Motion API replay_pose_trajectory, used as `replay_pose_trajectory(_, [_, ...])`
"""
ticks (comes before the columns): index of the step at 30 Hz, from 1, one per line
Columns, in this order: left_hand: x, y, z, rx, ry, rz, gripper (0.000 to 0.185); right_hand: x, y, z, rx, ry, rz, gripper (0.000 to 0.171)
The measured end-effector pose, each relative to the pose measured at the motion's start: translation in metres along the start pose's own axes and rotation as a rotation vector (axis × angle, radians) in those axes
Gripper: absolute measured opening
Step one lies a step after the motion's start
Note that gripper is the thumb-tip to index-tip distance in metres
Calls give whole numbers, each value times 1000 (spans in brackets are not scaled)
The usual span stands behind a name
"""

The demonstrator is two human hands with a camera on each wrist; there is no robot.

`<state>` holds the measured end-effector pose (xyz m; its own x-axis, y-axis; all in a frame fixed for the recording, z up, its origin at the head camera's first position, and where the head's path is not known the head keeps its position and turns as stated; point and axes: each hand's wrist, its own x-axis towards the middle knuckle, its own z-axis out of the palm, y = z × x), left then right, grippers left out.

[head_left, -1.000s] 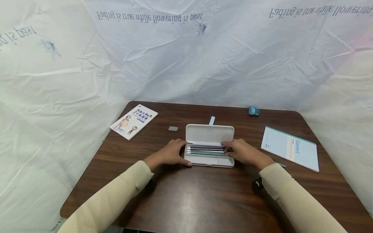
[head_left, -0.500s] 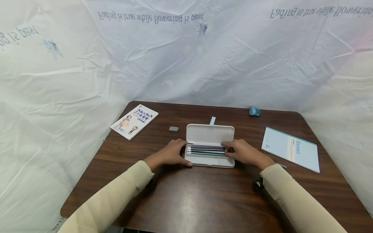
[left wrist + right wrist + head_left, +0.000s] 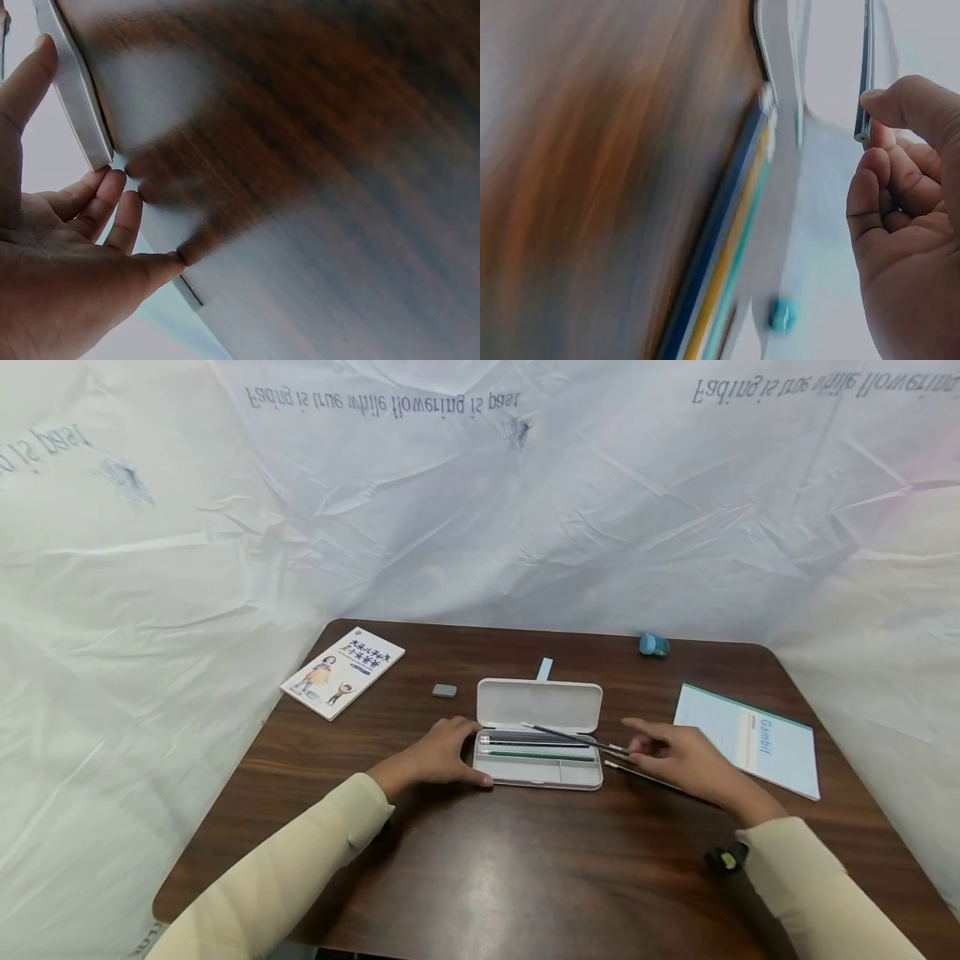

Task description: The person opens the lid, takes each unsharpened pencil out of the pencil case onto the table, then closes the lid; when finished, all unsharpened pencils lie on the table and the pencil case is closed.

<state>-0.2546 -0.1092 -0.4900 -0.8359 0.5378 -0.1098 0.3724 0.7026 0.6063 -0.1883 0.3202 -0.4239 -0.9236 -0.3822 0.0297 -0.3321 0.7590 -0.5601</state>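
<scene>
Above the right end of the open white pencil case [image 3: 517, 772], the right hand [image 3: 678, 758] pinches a dark pencil [image 3: 562, 734] close to one end between thumb and forefinger; the right wrist view shows the other fingers curled in toward the palm. The pencil slants across the case toward the hinge, its far end cut off at the top edge in the right wrist view. The left hand [image 3: 438, 753] grips the left end of the case, thumb at the front corner and fingers round toward the back; in the left wrist view only an edge of the case shows, cut off at the upper left.

Inside the long compartment lie several dark pencils [image 3: 536, 742], packed too closely to count, and a green pencil [image 3: 536, 756] in front of them. The lid [image 3: 538, 703] stands raised, hiding the lower part of a pale blue strip [image 3: 545, 669] behind it. To the right of the case, loose pencils [image 3: 712, 232] lie on the table [image 3: 480, 877], running beneath the right hand; the right wrist view blurs them into dark blue, yellow and teal bands. That hand also covers a corner of the "Gambit" notebook [image 3: 757, 743]. A grey eraser [image 3: 444, 691] and an illustrated book [image 3: 342, 673] sit to the left; a small blue object [image 3: 654, 645] near the back edge is hard to identify.
</scene>
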Motion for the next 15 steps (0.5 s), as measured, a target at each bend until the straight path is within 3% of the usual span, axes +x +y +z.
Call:
replay_pose_trajectory(4, [3, -3, 1, -15, 8, 4, 113, -41, 18, -14, -79, 58, 78, 57])
replay_pose_trajectory(8, [3, -6, 1, -2, 11, 12, 114, -76, 38, -18, -99, 43, 164, 59])
replay_pose_trajectory(15, [1, 0, 2, 41, 7, 27, 109, -108, 59, -14, -93, 57, 167, 57])
